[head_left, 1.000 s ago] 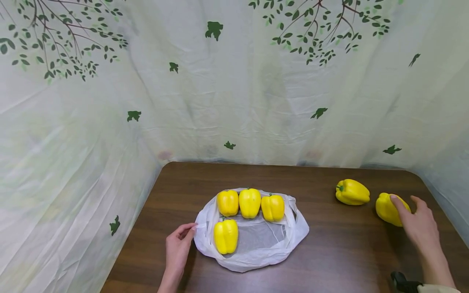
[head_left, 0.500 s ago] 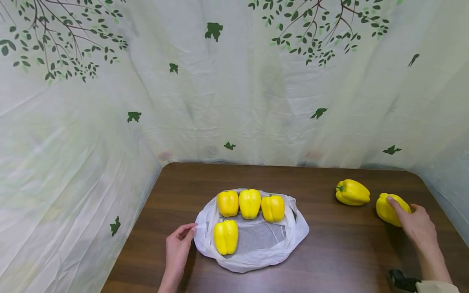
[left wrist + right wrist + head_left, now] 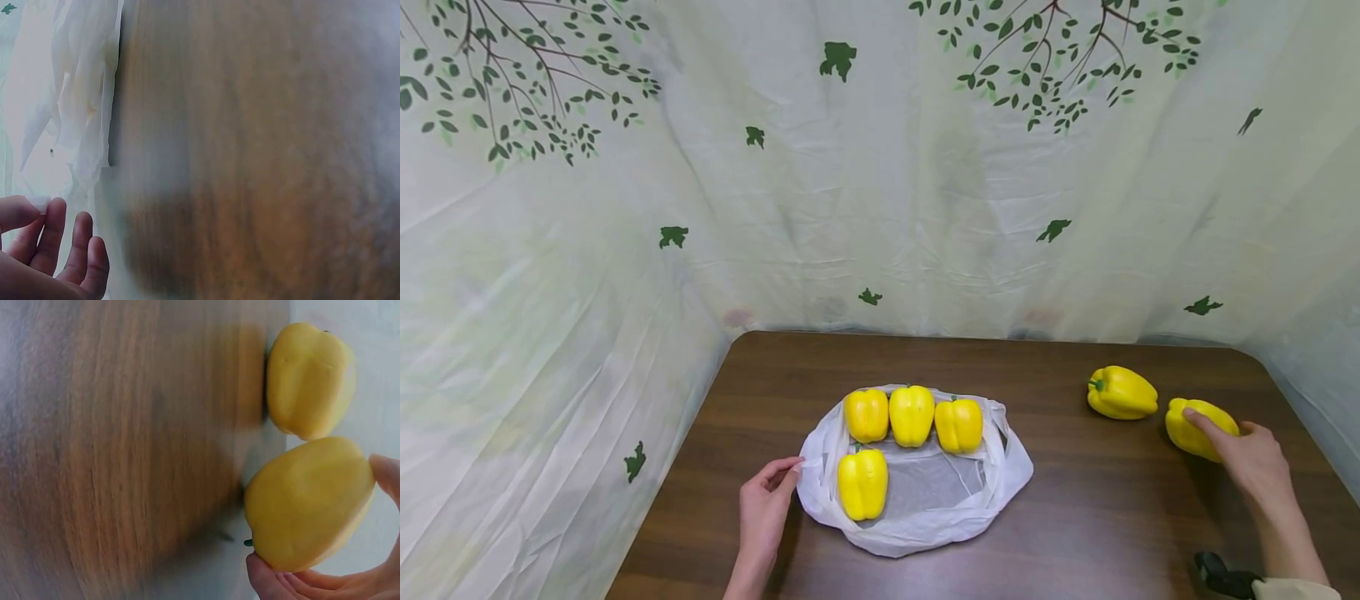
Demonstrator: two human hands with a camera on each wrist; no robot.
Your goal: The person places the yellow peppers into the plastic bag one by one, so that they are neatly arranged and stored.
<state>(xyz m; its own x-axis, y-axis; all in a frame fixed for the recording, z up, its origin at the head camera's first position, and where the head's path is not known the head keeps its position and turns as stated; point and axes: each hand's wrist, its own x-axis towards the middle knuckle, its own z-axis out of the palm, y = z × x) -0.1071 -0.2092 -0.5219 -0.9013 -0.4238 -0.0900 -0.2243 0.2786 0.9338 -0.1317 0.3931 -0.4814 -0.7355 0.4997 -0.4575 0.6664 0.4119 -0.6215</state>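
At the table's right side my right hand [image 3: 1255,458] grips a yellow bell pepper [image 3: 1199,429]. The right wrist view shows the thumb on one side of this pepper [image 3: 309,503] and fingers on the other. Just left of it a second yellow bell pepper [image 3: 1122,393] lies on its side. My left hand [image 3: 765,500] pinches the left edge of a white plastic bag [image 3: 917,537] between thumb and fingertips. Several yellow peppers rest in the bag's opening: a row along the back and one pepper [image 3: 862,485] at front left. In the left wrist view, the pinched bag [image 3: 69,94] hangs in folds.
The brown wooden table [image 3: 1075,517] has rounded back corners. Behind and beside it hangs a pale curtain [image 3: 925,208] printed with leaves and branches. A black device [image 3: 1221,575] is strapped at my right wrist, by a light sleeve.
My right hand's fingers have closed round the right pepper and shifted it slightly left. The left hand, the bag and the peppers in it have stayed put.
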